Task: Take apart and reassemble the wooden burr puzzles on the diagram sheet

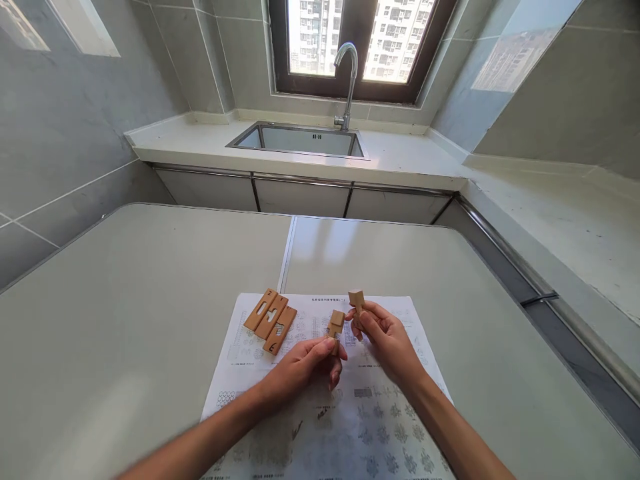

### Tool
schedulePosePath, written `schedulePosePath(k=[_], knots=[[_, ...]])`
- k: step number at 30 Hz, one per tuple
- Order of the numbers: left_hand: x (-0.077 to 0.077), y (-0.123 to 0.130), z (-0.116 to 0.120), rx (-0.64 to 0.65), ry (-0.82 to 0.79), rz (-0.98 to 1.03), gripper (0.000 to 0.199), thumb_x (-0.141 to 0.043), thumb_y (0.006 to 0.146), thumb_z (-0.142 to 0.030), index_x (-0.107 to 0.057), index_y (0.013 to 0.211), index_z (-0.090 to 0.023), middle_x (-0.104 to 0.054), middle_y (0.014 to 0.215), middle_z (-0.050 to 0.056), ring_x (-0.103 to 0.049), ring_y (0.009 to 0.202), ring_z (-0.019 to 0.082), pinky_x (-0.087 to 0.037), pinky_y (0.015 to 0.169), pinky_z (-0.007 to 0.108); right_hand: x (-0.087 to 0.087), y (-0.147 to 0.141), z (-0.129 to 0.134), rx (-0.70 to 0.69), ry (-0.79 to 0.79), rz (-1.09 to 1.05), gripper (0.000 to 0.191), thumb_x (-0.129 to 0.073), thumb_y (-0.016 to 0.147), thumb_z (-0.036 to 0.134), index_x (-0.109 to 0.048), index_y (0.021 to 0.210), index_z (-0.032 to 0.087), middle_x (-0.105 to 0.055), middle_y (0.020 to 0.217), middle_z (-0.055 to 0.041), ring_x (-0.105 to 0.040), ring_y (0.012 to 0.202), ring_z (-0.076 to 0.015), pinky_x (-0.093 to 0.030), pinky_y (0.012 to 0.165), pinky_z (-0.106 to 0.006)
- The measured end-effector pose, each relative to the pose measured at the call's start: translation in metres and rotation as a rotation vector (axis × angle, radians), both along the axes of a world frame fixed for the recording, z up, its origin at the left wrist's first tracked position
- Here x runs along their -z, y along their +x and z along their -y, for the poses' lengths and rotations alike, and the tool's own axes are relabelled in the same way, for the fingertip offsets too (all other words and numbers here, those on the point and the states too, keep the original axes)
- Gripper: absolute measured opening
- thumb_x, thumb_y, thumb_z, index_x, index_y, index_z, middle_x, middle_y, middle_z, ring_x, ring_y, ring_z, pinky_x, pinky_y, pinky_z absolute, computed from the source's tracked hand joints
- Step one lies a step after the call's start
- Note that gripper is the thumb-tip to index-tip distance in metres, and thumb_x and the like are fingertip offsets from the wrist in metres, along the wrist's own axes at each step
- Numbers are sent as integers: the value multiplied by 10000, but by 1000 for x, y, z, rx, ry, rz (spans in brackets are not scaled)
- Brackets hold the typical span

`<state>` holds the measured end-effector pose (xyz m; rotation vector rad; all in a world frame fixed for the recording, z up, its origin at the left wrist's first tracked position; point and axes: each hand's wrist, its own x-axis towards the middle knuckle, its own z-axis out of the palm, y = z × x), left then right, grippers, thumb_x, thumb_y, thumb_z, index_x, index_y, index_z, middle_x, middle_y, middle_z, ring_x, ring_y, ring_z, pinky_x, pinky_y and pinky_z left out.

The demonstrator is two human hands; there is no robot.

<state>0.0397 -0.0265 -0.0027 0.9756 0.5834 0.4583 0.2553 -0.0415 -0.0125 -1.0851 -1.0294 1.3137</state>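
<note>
My left hand [320, 360] pinches a small notched wooden puzzle piece [337, 321] between thumb and fingers, its blocky end pointing up. To its right, my right hand [380, 327] grips a second wooden puzzle piece [356, 299] with a wider, angled top. The two pieces are close together but apart, held above a printed paper sheet [400, 373]. Left of my hands, three flat wooden pieces [271, 319] with cut-outs lie side by side on the sheet; dark numbers mark some of them, a 2 and a 6 among them. My fingers cover the lower ends of both held pieces.
The sheet, with small printed diagrams, lies on a pale table [125, 320] with a seam [287, 253] down its middle. Beyond stands a counter [400, 150] with a sink [300, 139] and a faucet [351, 80] below a window. Another counter [560, 213] runs along the right.
</note>
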Motion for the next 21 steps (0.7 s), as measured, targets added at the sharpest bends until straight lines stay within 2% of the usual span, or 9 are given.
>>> schedulePosePath(k=[3, 6, 8, 11, 14, 21], knots=[[0, 1, 0, -53, -28, 9, 499, -539, 1020, -627, -660, 1002, -144, -560, 695, -6, -503, 672, 146, -423, 725, 300, 2, 2, 0, -16, -16, 11, 379, -676, 995, 550, -728, 1153, 209, -694, 924, -51, -576, 824, -190, -485, 872, -357], [-1, 2, 0, -83, -47, 23, 493, -556, 1009, -623, -665, 991, -143, -552, 683, -9, -495, 651, 144, -428, 719, 304, 1, 0, 1, -28, -24, 15, 413, -709, 966, 571, -716, 1167, 211, -702, 972, -61, -589, 843, -195, -489, 877, -359], [-1, 3, 0, -86, -58, 27, 482, -564, 1007, -613, -666, 990, -142, -558, 681, -8, -499, 648, 145, -430, 726, 307, 1, -1, 1, -53, -27, 7, 428, -692, 972, 590, -699, 1169, 210, -665, 855, -29, -567, 762, -177, -485, 803, -338], [0, 4, 0, -96, -67, 35, 481, -575, 998, -616, -662, 982, -144, -561, 673, -8, -499, 643, 145, -427, 729, 307, 5, -1, 2, -92, -47, -32, 452, -662, 988, 606, -656, 1212, 214, -487, 630, 63, -443, 564, -132, -395, 606, -287], [2, 4, 0, -100, -72, 38, 494, -583, 987, -632, -657, 976, -144, -560, 669, -9, -494, 638, 143, -418, 717, 305, 10, 0, 3, -86, -59, -22, 465, -686, 983, 580, -644, 1274, 219, -417, 598, 86, -377, 522, -114, -325, 549, -267], [1, 6, 0, -110, -86, 25, 527, -609, 955, -678, -646, 971, -152, -573, 680, -4, -495, 635, 144, -416, 712, 313, 4, -4, 7, -183, -31, 51, 540, -536, 1046, 617, -658, 1381, 212, -534, 715, 13, -515, 655, -166, -462, 679, -326]])
